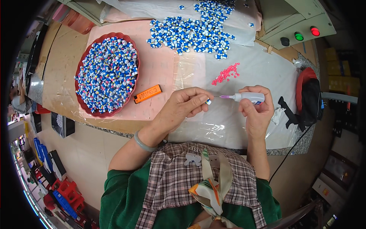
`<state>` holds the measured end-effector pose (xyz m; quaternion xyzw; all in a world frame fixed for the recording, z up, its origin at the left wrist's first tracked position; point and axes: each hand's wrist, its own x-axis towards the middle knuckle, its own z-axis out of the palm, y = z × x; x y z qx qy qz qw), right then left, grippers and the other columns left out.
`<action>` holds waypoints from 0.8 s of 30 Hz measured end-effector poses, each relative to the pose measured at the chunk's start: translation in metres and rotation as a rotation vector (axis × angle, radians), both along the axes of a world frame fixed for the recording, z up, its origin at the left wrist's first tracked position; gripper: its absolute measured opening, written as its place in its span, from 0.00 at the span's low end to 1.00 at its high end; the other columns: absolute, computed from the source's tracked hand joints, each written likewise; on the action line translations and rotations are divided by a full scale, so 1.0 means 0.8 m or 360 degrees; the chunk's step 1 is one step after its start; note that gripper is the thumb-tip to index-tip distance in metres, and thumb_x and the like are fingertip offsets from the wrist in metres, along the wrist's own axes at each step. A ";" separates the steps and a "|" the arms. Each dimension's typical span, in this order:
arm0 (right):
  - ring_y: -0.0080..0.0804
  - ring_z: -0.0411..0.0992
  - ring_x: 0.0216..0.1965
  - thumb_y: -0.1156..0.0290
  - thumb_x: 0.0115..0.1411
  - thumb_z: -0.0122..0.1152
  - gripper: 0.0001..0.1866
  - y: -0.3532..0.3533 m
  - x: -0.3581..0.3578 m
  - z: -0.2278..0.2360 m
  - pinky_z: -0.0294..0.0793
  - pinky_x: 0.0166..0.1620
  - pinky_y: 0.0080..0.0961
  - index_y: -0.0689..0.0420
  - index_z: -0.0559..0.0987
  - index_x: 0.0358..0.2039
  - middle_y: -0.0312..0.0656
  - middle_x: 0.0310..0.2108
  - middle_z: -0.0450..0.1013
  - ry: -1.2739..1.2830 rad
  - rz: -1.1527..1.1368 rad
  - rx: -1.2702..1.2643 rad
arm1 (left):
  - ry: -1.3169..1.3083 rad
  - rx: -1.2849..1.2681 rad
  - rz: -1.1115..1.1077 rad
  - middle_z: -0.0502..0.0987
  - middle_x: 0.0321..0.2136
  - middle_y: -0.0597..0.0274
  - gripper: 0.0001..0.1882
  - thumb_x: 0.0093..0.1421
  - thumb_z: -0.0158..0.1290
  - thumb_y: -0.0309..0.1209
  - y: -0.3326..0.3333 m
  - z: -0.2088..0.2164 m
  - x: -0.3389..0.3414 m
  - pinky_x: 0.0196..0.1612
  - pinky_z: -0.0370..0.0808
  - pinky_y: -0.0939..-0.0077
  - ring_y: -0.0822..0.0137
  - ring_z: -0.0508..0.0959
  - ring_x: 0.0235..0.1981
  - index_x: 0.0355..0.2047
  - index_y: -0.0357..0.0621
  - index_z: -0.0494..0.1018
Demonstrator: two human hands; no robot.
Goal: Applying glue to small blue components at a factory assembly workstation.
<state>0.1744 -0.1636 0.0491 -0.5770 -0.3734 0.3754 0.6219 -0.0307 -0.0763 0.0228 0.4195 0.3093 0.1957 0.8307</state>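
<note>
Between the thumb and fingers of my left hand (pixel 187 102) is a small blue-and-white piece (pixel 208 102). My right hand (pixel 258 107) is closed round a white squeeze glue bottle (pixel 249 97), tipped on its side. Its purple-based needle nozzle (pixel 225 97) points left, with the tip very near the small piece; I cannot tell whether they touch. Beyond the bottle lies a scatter of tiny pink pieces (pixel 226 73). Further back, a large heap of blue-and-white pieces (pixel 194 32) spreads over the covered table.
At left stands a red scalloped tray (pixel 77 82) filled with similar pieces. An orange box cutter (pixel 148 94) lies beside it. A grey machine box (pixel 305 28) with green and red lights is at the back right. A black object (pixel 309 100) and a cable (pixel 291 150) are at the right edge.
</note>
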 end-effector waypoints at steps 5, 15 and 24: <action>0.19 0.69 0.23 0.71 0.60 0.62 0.19 -0.003 -0.006 0.011 0.65 0.23 0.11 0.62 0.71 0.50 0.47 0.37 0.76 -0.0319 -0.0004 0.0061 | 0.0061 0.0186 -0.0003 0.79 0.31 0.65 0.13 0.65 0.50 0.28 -0.007 0.008 -0.005 0.27 0.64 0.90 0.85 0.68 0.25 0.49 0.40 0.74; 0.24 0.72 0.23 0.67 0.64 0.55 0.21 -0.012 -0.007 0.014 0.74 0.27 0.17 0.66 0.69 0.53 0.50 0.32 0.77 -0.1145 0.0091 0.0323 | 0.0109 0.0344 0.0000 0.80 0.34 0.64 0.12 0.63 0.52 0.24 -0.010 0.008 -0.004 0.37 0.70 0.87 0.79 0.77 0.37 0.48 0.38 0.73; 0.28 0.75 0.25 0.67 0.63 0.58 0.21 -0.014 -0.010 0.016 0.75 0.26 0.20 0.67 0.71 0.51 0.51 0.32 0.78 -0.1284 0.0129 0.0330 | 0.0052 0.0355 0.0007 0.80 0.34 0.62 0.13 0.62 0.52 0.23 -0.012 0.002 -0.003 0.37 0.71 0.86 0.78 0.77 0.37 0.47 0.37 0.73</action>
